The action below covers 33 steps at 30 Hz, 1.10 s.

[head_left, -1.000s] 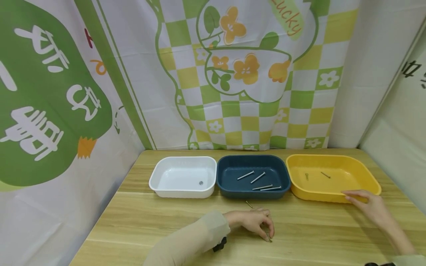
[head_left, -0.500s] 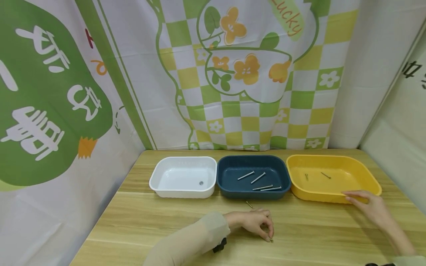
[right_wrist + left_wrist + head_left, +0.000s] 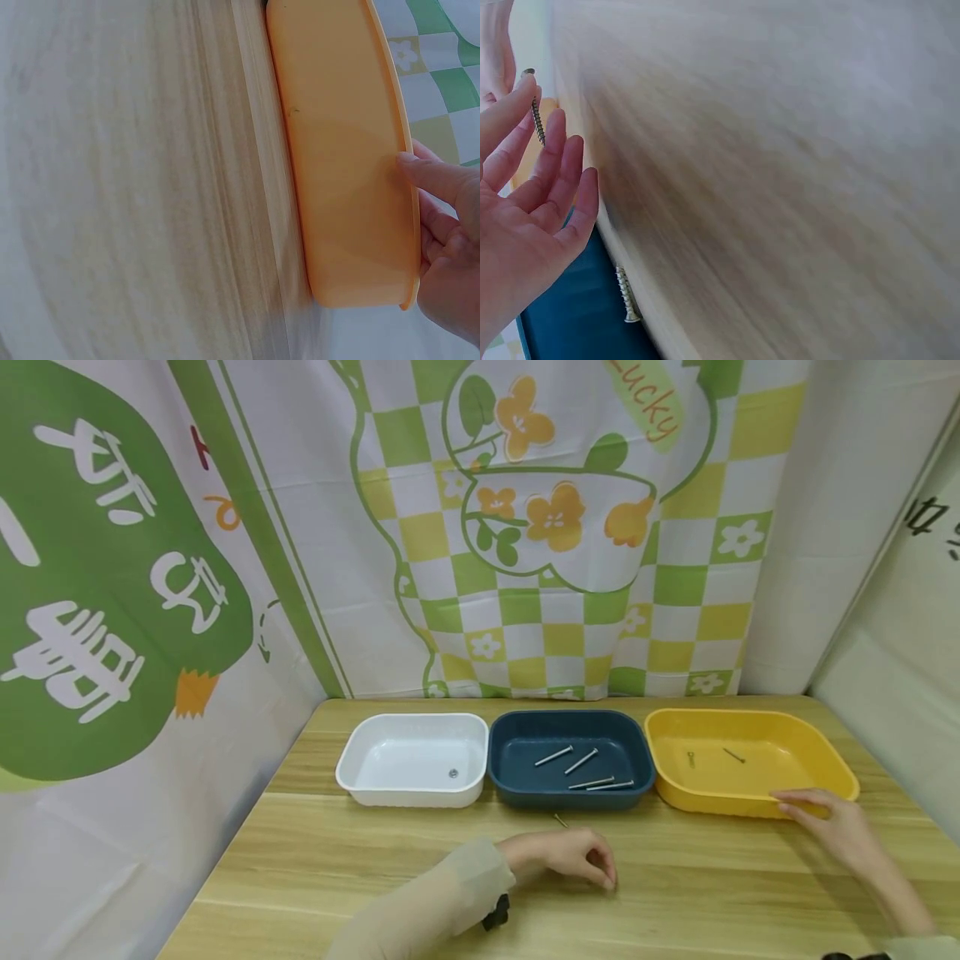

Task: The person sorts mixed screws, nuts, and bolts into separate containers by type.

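My left hand (image 3: 576, 853) is over the table in front of the blue tray (image 3: 517, 789). Its thumb and fingertips pinch a screw (image 3: 537, 120), seen in the left wrist view; in the head view the hand hides that screw. A second brass-coloured screw (image 3: 561, 820) lies on the table between this hand and the blue tray. At the right, my right hand (image 3: 836, 822) grips the near rim of the yellow tray (image 3: 720, 798), thumb on its outer side in the right wrist view. Two small screws (image 3: 734, 755) lie inside the yellow tray.
Several long silver bolts (image 3: 581, 761) lie in the blue tray. A white tray (image 3: 408, 796) at the left holds one small metal piece (image 3: 453, 773), perhaps a nut. The three trays stand in a row at the back of the wooden table (image 3: 300, 868), before a patterned cloth (image 3: 540, 610).
My left hand has lifted slightly from the table; the screw that showed below its fingertips is now hidden from the head view. My right hand stays on the yellow tray's rim.
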Available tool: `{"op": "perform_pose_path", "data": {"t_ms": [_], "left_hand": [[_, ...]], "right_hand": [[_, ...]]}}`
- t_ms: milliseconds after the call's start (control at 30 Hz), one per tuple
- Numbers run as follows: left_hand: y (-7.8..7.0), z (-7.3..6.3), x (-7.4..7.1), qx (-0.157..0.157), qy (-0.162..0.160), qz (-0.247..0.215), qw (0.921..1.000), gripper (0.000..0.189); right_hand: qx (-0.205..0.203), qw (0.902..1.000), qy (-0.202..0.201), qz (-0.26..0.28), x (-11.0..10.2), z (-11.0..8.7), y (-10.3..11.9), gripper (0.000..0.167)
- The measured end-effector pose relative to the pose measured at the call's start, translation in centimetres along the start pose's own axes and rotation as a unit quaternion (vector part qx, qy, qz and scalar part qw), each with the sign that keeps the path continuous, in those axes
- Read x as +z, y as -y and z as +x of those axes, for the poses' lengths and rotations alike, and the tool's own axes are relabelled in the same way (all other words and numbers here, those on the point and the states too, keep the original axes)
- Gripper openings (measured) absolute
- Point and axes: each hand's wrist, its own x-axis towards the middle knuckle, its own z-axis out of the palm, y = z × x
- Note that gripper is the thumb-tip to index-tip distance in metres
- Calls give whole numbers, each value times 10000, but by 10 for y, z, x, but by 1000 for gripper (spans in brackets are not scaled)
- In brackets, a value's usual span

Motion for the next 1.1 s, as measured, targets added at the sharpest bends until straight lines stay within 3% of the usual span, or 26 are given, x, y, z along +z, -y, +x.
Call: {"op": "perform_pose_path", "data": {"t_ms": [67, 300, 533, 1100], "left_hand": [[-1, 0, -1, -45, -86, -37, 9999, 9], [-7, 3, -6, -168, -453, 563, 9972, 10], [-10, 6, -8, -14, -937, 867, 9918, 11], [-17, 16, -12, 112, -1133, 670, 9912, 12]], "right_hand": [[7, 10000, 5, -2, 0, 0, 0, 15], [209, 9996, 135, -101, 0, 0, 0, 13], [154, 9999, 65, -30, 0, 0, -1, 14], [199, 9998, 35, -32, 0, 0, -2, 14]]}}
